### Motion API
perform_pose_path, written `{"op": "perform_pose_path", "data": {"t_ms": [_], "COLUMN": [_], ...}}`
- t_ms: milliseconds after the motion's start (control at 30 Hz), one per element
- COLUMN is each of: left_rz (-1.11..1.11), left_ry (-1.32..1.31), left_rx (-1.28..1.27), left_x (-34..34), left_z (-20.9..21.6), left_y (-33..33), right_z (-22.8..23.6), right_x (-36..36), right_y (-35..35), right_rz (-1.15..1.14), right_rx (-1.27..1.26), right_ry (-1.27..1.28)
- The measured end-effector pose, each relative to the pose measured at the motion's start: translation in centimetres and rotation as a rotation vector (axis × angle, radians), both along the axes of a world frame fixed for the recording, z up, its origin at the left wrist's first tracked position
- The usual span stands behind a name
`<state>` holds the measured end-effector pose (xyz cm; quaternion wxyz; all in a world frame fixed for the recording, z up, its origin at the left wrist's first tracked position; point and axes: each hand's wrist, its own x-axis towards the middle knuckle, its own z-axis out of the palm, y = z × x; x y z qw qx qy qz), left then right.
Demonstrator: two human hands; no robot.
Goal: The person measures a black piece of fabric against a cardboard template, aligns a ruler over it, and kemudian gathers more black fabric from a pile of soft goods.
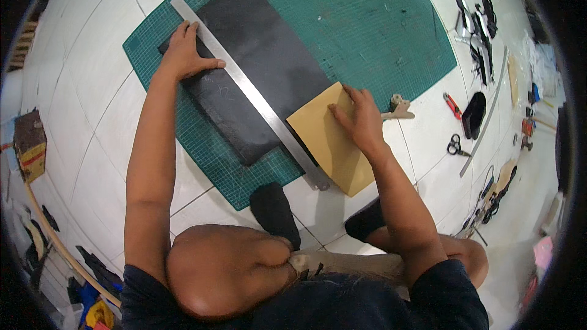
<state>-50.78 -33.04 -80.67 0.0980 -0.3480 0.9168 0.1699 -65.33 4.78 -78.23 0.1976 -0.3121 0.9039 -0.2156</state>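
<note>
A long steel ruler (260,105) lies slantwise across black sheet material (266,39), which shows on both sides of it. Beneath them is a green gridded cutting mat (379,30). My left hand (185,55) rests on the ruler's far half and the black material beside it, thumb and fingers spread. Between thumb and fingers, my right hand (361,121) grips a tan, card-like sheet (330,140). That sheet covers the black material's near right corner and lies against the ruler's near end. What is under it is hidden.
Right of the mat, white floor tiles hold a red cutter knife (452,105), black scissors (456,145), a dark oval piece (474,114) and a thin metal strip (489,116). A small beige object (400,107) sits by the mat's edge. A brown box (30,146) stands far left.
</note>
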Motion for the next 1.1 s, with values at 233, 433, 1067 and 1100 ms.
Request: {"op": "perform_pose_path", "data": {"t_ms": [233, 433, 1067, 1100], "left_rz": [-0.052, -0.083, -0.052, -0.062], "left_ry": [0.013, -0.002, 0.005, 0.025], "left_rx": [-0.027, -0.033, -0.026, -0.028], "left_x": [0.0, 0.2, -0.1, -0.1], "left_z": [-0.6, -0.8, -0.7, -0.7], "left_y": [-0.5, -0.8, -0.7, -0.9], "right_z": [0.3, -0.4, -0.8, -0.7], "right_x": [1.9, 2.0, 2.0, 2.0], "right_y": [0.8, 0.7, 0.4, 0.4], "right_rz": [-0.019, -0.070, -0.155, -0.158], "right_rx": [0.092, 0.094, 0.043, 0.043], "right_ry": [0.008, 0.027, -0.079, -0.079]}}
